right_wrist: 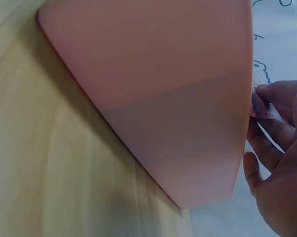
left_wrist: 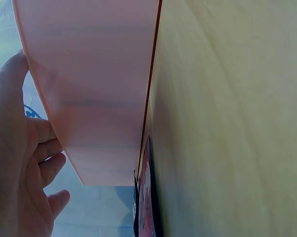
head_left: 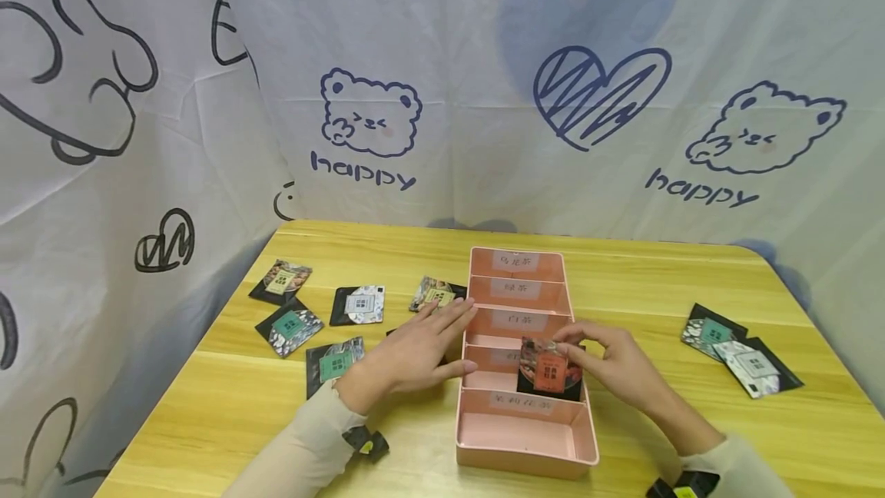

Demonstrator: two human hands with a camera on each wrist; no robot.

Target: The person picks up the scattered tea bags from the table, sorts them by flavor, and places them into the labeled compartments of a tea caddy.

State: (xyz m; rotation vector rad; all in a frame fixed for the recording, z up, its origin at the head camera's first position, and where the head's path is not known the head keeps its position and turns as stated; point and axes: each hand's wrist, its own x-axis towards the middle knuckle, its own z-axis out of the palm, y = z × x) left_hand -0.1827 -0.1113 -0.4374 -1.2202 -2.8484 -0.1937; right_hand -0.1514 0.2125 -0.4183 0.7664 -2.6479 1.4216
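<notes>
A pink divided box [head_left: 525, 456] stands on the table, with labelled compartments in a row. My right hand [head_left: 615, 363] pinches the top edge of a black sachet with a red label [head_left: 551, 372], which is upright at the second compartment from the near end. How deep it sits there is hard to tell. In the right wrist view, the fingers [right_wrist: 274, 131] are beside the box's rim, with a bit of the sachet showing. My left hand [head_left: 422, 348] touches the box's left rim with its fingers fairly straight and holds nothing; the left wrist view shows its fingertips [left_wrist: 55, 143] along that rim.
Left of the box lie several sachets, among them a yellow-labelled one [head_left: 280, 281], green-labelled ones [head_left: 290, 325] and a white-labelled one [head_left: 358, 305]. Another yellow-labelled sachet [head_left: 435, 294] lies by the box's far left side. Two overlapping sachets [head_left: 757, 367] lie at the right.
</notes>
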